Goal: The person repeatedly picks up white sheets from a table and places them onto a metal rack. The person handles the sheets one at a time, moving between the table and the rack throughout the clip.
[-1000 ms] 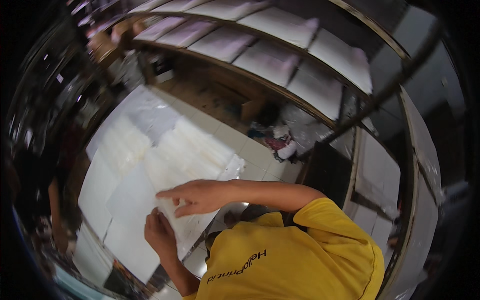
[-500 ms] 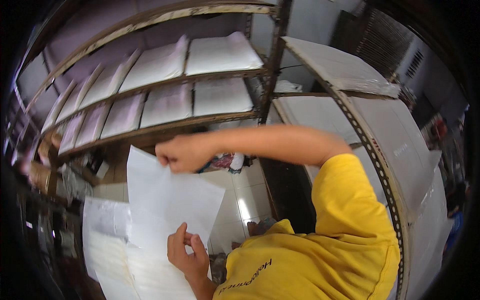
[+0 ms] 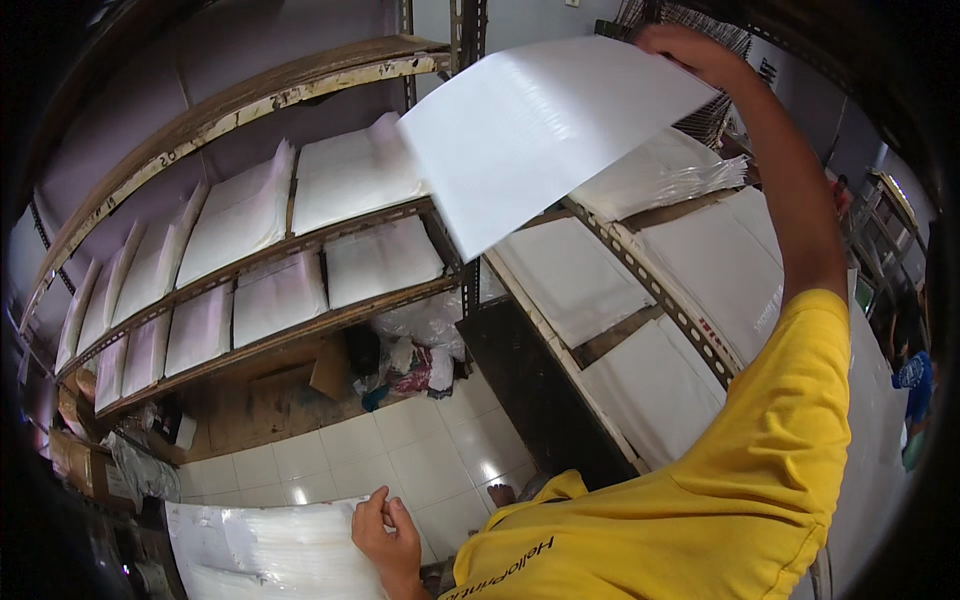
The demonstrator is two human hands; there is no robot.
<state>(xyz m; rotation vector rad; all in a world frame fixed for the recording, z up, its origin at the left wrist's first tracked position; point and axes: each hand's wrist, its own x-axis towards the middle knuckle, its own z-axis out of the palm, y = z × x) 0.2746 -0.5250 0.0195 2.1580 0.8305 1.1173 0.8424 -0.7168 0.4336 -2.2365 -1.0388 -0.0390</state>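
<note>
A large white sheet [image 3: 550, 135] hangs in the air, slightly bowed, in front of the shelves. My right hand [image 3: 692, 52], arm raised high to the upper right, is closed on its far right corner. At the lower edge, my left hand [image 3: 385, 530] rests beside a pile of white sheets [image 3: 265, 545], thumb and forefinger apart with nothing visible between them. Whether its lower side touches the pile cannot be made out.
Shelves on the left hold rows of white stacks [image 3: 240, 215]. A metal-framed rack [image 3: 640, 265] on the right carries more white stacks. A dark panel [image 3: 545, 400] stands below it. Bundled cloths [image 3: 415, 365] lie near the tiled floor [image 3: 370, 440]. Another person [image 3: 912, 375] is at the far right.
My right hand has swung up and to the right, lifting the white sheet off the pile. My left hand stays near the pile. The view has shifted toward the right.
</note>
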